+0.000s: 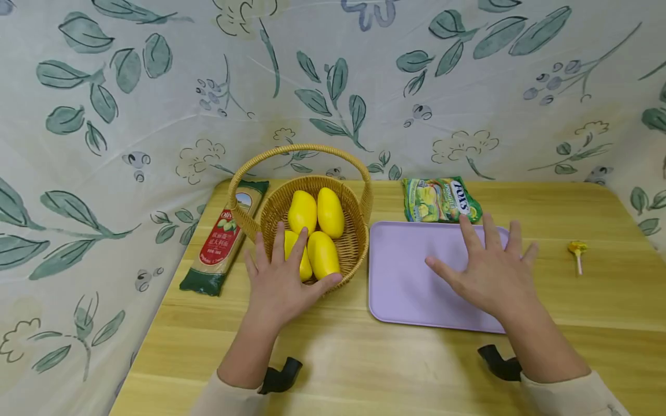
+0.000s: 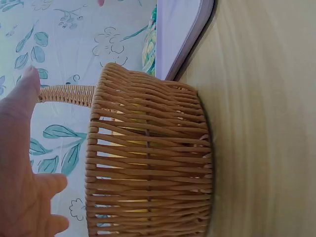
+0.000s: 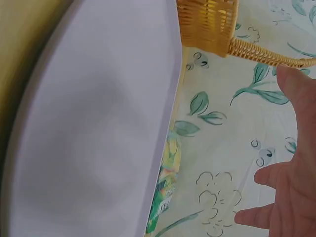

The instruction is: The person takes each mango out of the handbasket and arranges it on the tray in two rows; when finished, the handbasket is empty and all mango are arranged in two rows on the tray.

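Observation:
My left hand (image 1: 281,286) hovers with spread fingers over the near side of a wicker basket (image 1: 355,254), holding nothing. Inside the basket lie several yellow mangoes (image 1: 330,212), one partly hidden behind my fingers. The basket's tall handle (image 1: 302,148) arches above them. Fingers also spread, my right hand (image 1: 491,277) is above the right part of a lilac tray (image 1: 403,277) and grips nothing. In the left wrist view the basket's woven side (image 2: 148,163) stands beside that hand. The right wrist view shows the tray's bare surface (image 3: 98,123).
A pack of spaghetti (image 1: 215,242) with a red and green wrapper lies left of the basket. Behind the tray is a green Fox's candy bag (image 1: 437,199). A yellow-wrapped lollipop (image 1: 577,249) lies on the wooden table (image 1: 374,375) at the right. Floral cloth (image 1: 333,75) hangs behind.

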### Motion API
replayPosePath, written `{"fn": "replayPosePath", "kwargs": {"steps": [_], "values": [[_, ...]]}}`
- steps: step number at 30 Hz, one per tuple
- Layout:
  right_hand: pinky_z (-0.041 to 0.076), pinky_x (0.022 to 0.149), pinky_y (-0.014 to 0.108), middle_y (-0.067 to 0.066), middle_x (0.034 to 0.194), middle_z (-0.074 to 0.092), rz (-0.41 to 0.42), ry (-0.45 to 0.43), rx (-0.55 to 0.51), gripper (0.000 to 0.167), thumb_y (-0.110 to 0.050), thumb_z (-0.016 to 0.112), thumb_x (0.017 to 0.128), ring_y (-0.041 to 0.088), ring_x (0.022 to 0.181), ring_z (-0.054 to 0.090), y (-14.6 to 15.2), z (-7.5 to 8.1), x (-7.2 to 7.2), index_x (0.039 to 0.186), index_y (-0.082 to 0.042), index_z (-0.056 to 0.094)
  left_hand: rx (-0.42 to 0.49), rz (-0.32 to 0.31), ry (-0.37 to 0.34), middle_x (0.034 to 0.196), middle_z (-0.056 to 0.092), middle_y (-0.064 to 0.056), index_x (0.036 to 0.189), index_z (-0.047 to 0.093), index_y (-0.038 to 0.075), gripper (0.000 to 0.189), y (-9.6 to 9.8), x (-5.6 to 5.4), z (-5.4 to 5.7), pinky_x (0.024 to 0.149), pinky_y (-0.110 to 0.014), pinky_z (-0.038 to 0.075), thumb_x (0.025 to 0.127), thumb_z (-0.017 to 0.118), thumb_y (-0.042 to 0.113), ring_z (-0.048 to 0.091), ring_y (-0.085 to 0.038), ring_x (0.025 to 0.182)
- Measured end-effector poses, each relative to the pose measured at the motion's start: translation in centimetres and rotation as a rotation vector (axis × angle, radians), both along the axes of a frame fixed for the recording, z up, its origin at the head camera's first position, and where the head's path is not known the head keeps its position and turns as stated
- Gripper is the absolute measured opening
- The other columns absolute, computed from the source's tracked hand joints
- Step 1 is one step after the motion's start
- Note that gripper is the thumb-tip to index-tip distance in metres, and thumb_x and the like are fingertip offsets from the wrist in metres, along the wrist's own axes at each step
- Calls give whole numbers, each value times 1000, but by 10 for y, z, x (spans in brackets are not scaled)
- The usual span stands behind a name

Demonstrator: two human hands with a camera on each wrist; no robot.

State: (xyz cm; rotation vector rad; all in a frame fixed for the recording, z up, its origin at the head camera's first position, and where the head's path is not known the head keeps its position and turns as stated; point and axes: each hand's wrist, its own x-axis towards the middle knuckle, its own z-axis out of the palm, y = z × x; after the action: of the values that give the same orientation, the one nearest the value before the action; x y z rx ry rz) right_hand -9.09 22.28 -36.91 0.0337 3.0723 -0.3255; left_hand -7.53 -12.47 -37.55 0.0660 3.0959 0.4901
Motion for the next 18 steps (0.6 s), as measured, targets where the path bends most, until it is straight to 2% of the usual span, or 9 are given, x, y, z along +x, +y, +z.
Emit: {"fn": "replayPosePath", "kwargs": {"steps": [5,9,12,14,18], "values": [[12,107,84,36,162,22,41,39,-5,111,-87,40,86,69,144,12,-12,1,9,165,-14,14,113,68,81,173,-2,-13,164,23,30,100,-10,16,-11,118,-75,3,84,51,84,-2,-51,155],[20,111,77,36,158,29,74,41,-107,106,-80,47,90,67,139,24,-26,3,17,163,-8,19,274,160,203,170,11,-19,160,36,22,84,-13,22,-25,116,-71,19,92,57,67,13,-48,151],[25,110,77,35,158,32,103,36,-191,102,-74,52,92,65,138,28,-38,4,23,162,-6,23,434,227,290,167,18,-19,153,46,17,67,-14,22,-38,110,-68,32,98,60,53,22,-44,147],[28,108,78,34,157,34,128,36,-231,99,-71,53,93,64,138,31,-48,4,26,162,-6,26,561,264,326,166,20,-17,149,51,15,57,-15,20,-45,108,-67,36,100,61,44,24,-42,146],[34,107,74,30,155,40,175,76,-319,89,-62,60,95,59,137,39,-66,-1,28,159,-7,33,813,318,366,165,23,-17,143,57,13,45,-19,11,-55,114,-66,31,103,58,33,26,-38,149]]}}
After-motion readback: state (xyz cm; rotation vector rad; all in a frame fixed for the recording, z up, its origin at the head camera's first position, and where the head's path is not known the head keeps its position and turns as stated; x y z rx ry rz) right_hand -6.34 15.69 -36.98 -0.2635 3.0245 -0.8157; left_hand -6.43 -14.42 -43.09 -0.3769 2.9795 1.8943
